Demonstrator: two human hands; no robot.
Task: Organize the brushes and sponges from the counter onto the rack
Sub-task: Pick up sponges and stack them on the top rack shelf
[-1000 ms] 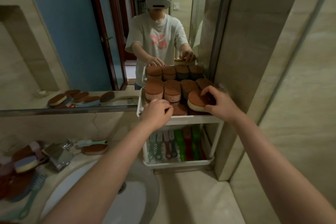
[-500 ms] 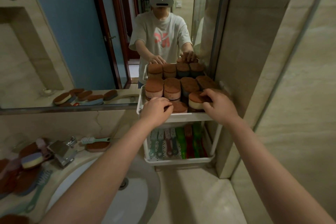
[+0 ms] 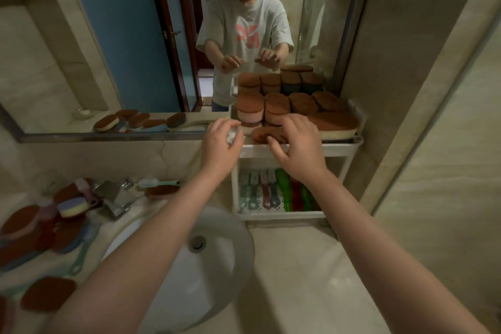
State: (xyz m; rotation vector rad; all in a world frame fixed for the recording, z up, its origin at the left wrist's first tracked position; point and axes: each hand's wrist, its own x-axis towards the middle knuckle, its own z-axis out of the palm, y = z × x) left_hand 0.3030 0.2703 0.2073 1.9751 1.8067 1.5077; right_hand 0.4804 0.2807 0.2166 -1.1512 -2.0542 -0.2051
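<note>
A white two-tier rack (image 3: 303,149) stands against the mirror at the counter's right end. Its top shelf is packed with brown-topped sponges (image 3: 276,108), some of them stacked. A large cream sponge (image 3: 337,126) lies at the front right and a flat brown sponge (image 3: 261,133) at the front middle. Several brushes (image 3: 267,192) lie on the lower shelf. My left hand (image 3: 222,143) hovers at the shelf's front left corner, fingers loosely curled and holding nothing. My right hand (image 3: 296,143) is spread over the flat brown sponge, fingertips on it, not gripping.
Left of the sink (image 3: 189,257), loose sponges (image 3: 71,206) and brushes (image 3: 81,252) crowd the counter around the faucet (image 3: 113,198). A teal-handled brush (image 3: 157,183) and a brown sponge (image 3: 162,190) lie behind the basin. Another brown sponge (image 3: 48,293) sits near the front. A wall closes the right side.
My right hand has let go of the cream sponge, which stays at the shelf's front right, and moved left over the flat brown sponge. My left hand has opened from a fist.
</note>
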